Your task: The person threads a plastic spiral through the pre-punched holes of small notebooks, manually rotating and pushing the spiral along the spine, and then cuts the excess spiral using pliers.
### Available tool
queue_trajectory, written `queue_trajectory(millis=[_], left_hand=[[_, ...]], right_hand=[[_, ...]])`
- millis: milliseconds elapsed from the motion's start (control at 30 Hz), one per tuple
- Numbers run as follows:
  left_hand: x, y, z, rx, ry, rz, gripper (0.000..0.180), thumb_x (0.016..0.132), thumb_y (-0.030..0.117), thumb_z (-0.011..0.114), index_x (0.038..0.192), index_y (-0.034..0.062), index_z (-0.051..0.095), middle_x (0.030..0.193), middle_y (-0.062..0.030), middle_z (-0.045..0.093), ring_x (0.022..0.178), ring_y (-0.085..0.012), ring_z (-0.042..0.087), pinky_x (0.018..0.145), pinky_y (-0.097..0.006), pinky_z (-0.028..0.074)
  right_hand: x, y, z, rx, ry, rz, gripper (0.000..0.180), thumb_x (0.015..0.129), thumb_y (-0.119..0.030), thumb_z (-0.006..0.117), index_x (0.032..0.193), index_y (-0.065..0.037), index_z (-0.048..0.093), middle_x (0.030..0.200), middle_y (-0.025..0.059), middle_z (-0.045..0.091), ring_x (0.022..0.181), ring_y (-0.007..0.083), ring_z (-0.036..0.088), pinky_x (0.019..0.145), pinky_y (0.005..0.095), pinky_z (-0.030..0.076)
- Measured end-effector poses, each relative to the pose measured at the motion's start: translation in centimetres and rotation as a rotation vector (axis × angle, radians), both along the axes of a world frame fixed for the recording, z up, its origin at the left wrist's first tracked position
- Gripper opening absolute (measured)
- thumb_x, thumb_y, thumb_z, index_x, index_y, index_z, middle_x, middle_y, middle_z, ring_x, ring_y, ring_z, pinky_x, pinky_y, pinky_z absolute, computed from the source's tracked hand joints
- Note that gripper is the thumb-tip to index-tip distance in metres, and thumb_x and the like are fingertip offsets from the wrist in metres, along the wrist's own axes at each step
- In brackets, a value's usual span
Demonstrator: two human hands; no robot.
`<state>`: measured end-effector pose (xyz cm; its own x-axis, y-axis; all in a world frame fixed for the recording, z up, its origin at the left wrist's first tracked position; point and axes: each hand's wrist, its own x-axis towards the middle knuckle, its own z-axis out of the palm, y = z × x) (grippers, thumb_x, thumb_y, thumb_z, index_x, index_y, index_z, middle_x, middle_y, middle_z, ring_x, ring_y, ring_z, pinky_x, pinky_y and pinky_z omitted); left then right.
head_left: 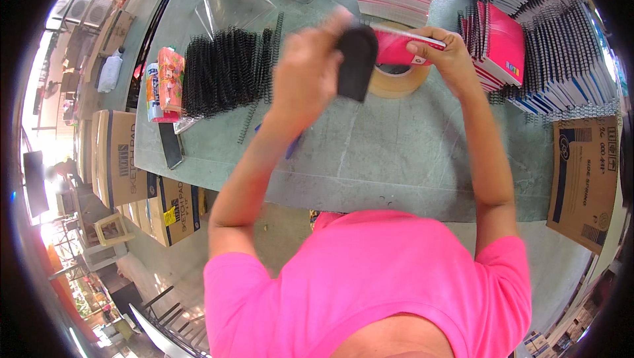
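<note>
My left hand [310, 71] is clamped on a black block [357, 62], held above the table [370, 160]. At its 3 o'clock, my right hand [444, 54] grips a pink notebook [396, 46] over a tape roll [399, 80]. Black spiral coils [221, 71] lie at 9 o'clock; stacked notebooks [561, 47] at 3 o'clock.

Brown cardboard boxes [125, 160] stacked left of table, one brown box [584, 179] at right, colourful snack pack [170, 80] on table.
</note>
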<state>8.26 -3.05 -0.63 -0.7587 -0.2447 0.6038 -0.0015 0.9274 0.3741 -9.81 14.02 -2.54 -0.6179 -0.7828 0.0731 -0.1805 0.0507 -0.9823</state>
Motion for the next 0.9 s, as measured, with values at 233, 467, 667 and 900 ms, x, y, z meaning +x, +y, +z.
queue_trajectory(millis=[233,467,667,900], left_hand=[[-0.8,-0.1,2.2,0.034,0.097,0.02,0.033,0.075,0.006,0.065,0.108,0.0099,0.06,0.092,-0.0102,0.058,0.088,-0.025,0.057,0.077,-0.032,0.045],[-2.0,0.8,3.3,0.035,0.149,-0.011,0.024,0.073,0.007,0.067,0.097,0.011,0.065,0.089,-0.0105,0.06,0.082,-0.0272,0.059,0.074,-0.035,0.048],[-2.4,2.2,2.5,0.008,0.003,-0.12,0.027,0.071,0.005,0.068,0.098,0.0113,0.067,0.09,-0.0095,0.061,0.081,-0.0249,0.06,0.073,-0.032,0.049],[-4.1,1.6,3.5,-0.07,0.151,-0.145,0.031,0.072,0.003,0.067,0.101,0.014,0.066,0.086,-0.0075,0.057,0.078,-0.0227,0.059,0.069,-0.032,0.049]], right_hand=[[0.7,0.4,-1.3,-0.091,-0.03,0.032,0.025,0.079,-0.011,0.07,0.101,0.0,0.067,0.091,0.0029,0.067,0.078,0.0081,0.058,0.074,0.0226,0.046],[0.9,0.6,-1.6,-0.143,-0.015,0.025,0.024,0.079,-0.011,0.07,0.101,0.0,0.067,0.092,0.0029,0.067,0.079,0.0082,0.057,0.075,0.0221,0.045],[0.9,0.7,-2.5,-0.139,-0.082,0.0,0.025,0.078,-0.011,0.071,0.101,-0.001,0.067,0.088,0.0009,0.066,0.08,0.0065,0.056,0.076,0.0207,0.044],[0.7,1.1,-2.7,-0.171,-0.214,-0.013,0.029,0.079,-0.009,0.07,0.107,-0.001,0.064,0.093,0.0004,0.066,0.083,0.0053,0.056,0.076,0.0204,0.045]])
